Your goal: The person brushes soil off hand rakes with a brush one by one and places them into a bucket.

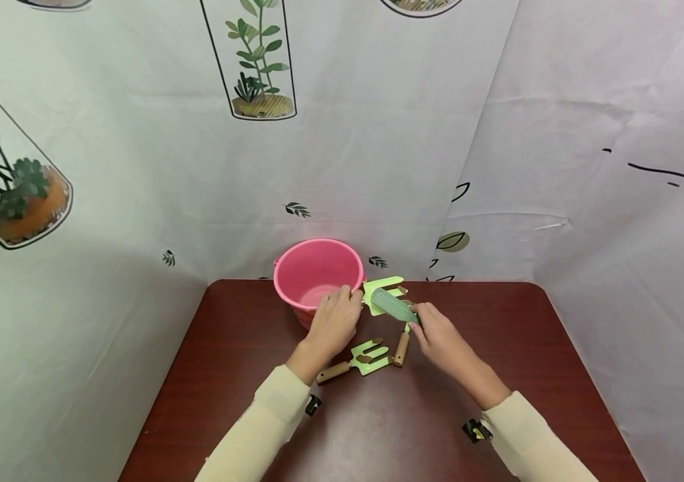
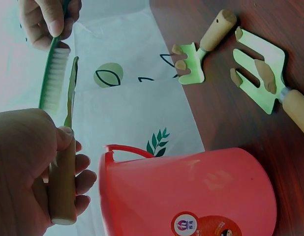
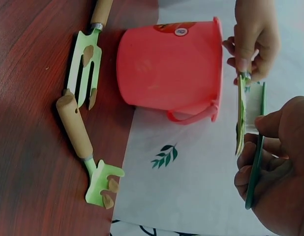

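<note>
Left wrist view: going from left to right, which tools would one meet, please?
Green bristle brush → held garden fork → small hand rake → lying garden fork.

Bucket (image 3: 162, 69) on table (image 1: 227, 348) at far edge; wall sheet (image 1: 354, 181) behind. Garden fork (image 2: 277, 66) lies before bucket, toward right; small rake (image 3: 78, 130) right of fork, handle end beside tines. Left hand (image 1: 334, 320), with second fork (image 1: 370, 286), at bucket's front right. Right hand (image 1: 443, 336) farther right, brush (image 1: 391, 304) just above second fork.
</note>
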Motion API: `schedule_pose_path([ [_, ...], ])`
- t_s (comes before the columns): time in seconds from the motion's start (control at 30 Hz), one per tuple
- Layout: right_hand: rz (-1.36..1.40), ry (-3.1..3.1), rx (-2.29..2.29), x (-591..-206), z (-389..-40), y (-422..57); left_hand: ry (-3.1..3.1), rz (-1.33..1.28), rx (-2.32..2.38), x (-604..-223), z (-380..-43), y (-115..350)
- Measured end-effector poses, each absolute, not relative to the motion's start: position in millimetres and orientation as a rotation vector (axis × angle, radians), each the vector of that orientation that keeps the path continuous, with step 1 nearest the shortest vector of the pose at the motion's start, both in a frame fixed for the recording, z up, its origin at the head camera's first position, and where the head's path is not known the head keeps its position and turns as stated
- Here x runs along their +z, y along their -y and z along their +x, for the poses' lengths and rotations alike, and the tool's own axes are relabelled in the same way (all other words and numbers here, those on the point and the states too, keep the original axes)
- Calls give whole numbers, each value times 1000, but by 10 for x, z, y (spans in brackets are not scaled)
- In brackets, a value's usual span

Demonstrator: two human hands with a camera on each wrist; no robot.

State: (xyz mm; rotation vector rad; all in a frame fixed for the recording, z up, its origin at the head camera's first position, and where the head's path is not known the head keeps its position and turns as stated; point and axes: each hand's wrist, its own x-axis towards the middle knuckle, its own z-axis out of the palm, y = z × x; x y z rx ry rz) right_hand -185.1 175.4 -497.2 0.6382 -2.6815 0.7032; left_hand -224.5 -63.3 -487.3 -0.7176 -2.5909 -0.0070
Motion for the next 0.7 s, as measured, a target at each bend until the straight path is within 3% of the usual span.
schedule_pose_path([
  [0.7, 540, 2731, 673, -4964, -1840, -1740, 2602, -655, 30, -4917, -2206, 560],
])
